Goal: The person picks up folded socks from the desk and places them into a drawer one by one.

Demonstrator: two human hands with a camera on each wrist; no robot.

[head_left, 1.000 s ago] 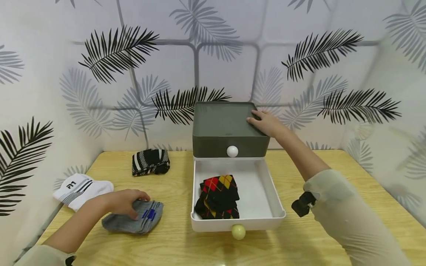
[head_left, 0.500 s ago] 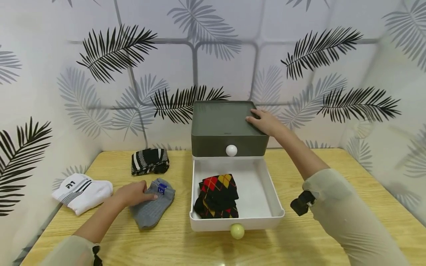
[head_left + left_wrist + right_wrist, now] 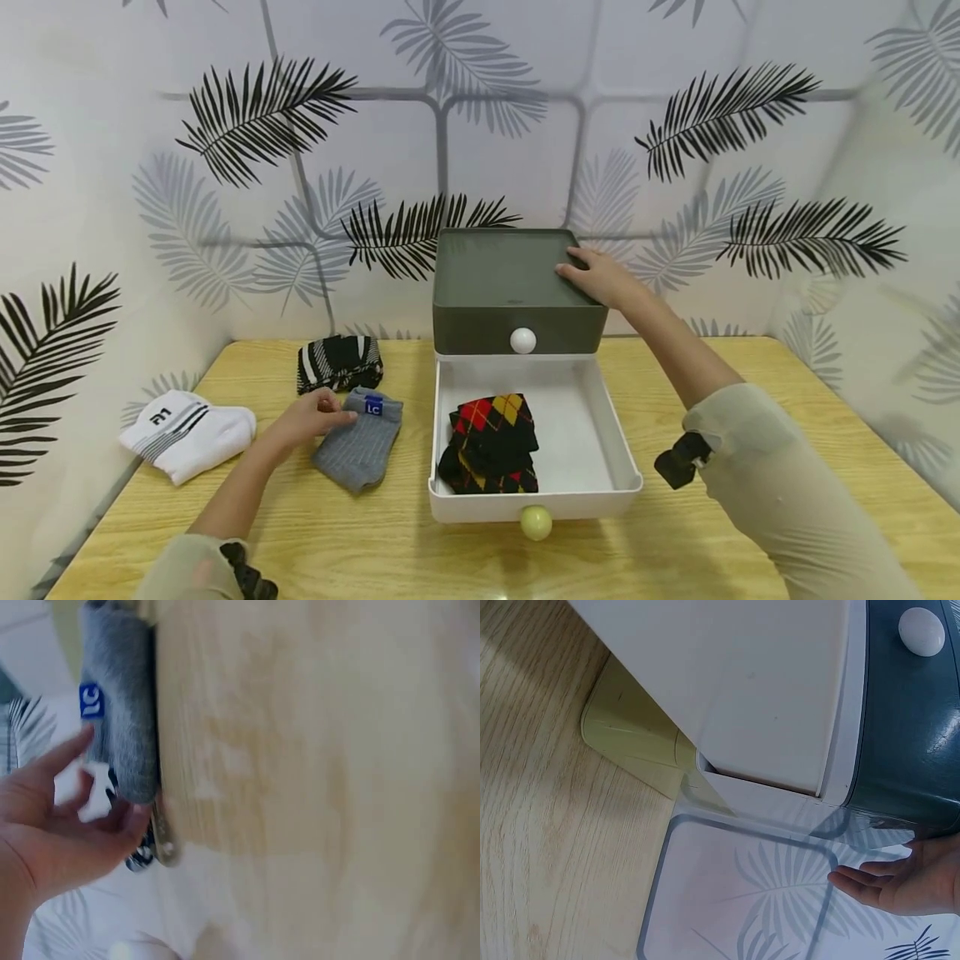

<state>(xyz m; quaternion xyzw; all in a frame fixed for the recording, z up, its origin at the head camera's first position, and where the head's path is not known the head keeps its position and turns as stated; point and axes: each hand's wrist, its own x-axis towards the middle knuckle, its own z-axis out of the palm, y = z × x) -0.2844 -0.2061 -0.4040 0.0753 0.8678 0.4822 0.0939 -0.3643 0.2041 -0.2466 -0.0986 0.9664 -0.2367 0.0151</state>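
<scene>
A pair of folded grey socks [image 3: 360,442] with a blue label lies on the table, left of the drawer. My left hand [image 3: 307,421] holds its near-left edge, thumb over the top. In the left wrist view the left hand's fingertips [image 3: 141,817] curl at the end of the grey roll, thumb beside the label. My right hand [image 3: 596,277] rests with extended fingers on the dark grey lid [image 3: 502,267] of the drawer box. Below it, the white drawer [image 3: 581,433] is pulled out. Folded black argyle socks [image 3: 491,446] lie in its left half.
White socks [image 3: 191,433] with grey stripes lie at the table's left edge. Black-and-white patterned socks [image 3: 339,362] sit behind the grey pair. A yellow-green base section [image 3: 630,724] shows under the drawer. A leaf-patterned wall covering [image 3: 517,158] stands behind the table.
My left hand has moved the grey socks right and away from me, turning them until the blue label is at the far end. The right hand stays on the lid.
</scene>
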